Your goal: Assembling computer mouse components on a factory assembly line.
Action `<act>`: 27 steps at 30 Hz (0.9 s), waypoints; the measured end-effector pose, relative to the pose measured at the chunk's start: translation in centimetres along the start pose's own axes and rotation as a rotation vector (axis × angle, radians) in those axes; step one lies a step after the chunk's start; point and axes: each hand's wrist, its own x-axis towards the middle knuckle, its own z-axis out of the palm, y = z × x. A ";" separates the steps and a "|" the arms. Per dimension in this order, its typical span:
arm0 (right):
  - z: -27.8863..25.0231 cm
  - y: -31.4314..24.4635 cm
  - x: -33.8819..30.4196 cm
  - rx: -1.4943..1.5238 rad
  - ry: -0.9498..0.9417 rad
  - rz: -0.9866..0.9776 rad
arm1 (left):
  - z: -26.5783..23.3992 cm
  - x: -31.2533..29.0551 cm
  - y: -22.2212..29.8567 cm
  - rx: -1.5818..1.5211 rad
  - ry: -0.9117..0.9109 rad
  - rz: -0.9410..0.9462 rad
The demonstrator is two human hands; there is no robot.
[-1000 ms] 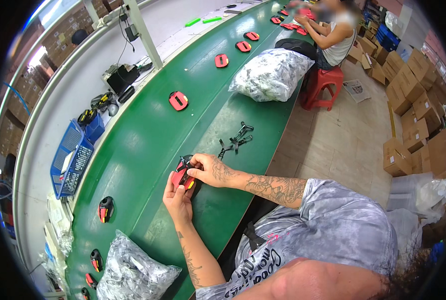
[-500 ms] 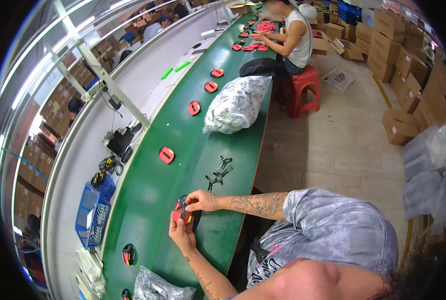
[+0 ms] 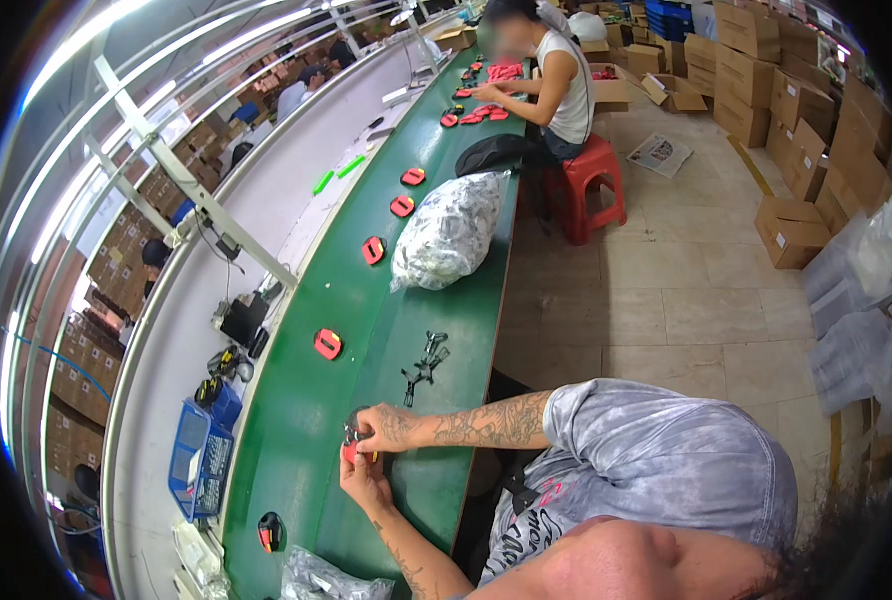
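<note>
In front of me, over the green belt, both hands meet on a small red-and-black rounded case (image 3: 350,452). My left hand (image 3: 365,482) grips it from below, fingers bent around its edge. My right hand (image 3: 379,428) closes over its upper side, fingertips pressed on a dark part that I cannot make out clearly. Much of the case is hidden behind the fingers. Just beyond my right hand lies a loose cluster of small black clip-like pieces (image 3: 426,368). A similar red case (image 3: 328,344) rests farther up the belt, and a black-and-red one (image 3: 270,532) lies nearer.
A large clear bag of parts (image 3: 448,232) sits mid-belt, with another plastic bag (image 3: 328,580) near the bottom. Blue baskets (image 3: 198,460) stand along the left ledge. Farther up, a co-worker (image 3: 566,85) sits on a red stool (image 3: 588,185). Cartons (image 3: 791,232) are stacked at right.
The view has shifted a little. My right hand has moved farther over the case and covers more of its red face; the left hand keeps its hold.
</note>
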 end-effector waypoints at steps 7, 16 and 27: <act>-1.0 -0.2 1.1 0.079 -0.042 -0.009 | 0.8 1.2 0.0 0.052 0.113 -0.072; -1.0 3.4 1.6 0.054 -0.121 0.186 | 0.9 1.1 0.6 0.042 0.140 -0.123; -1.2 4.7 0.1 0.126 -0.120 0.158 | 1.6 0.4 0.4 0.153 0.178 -0.153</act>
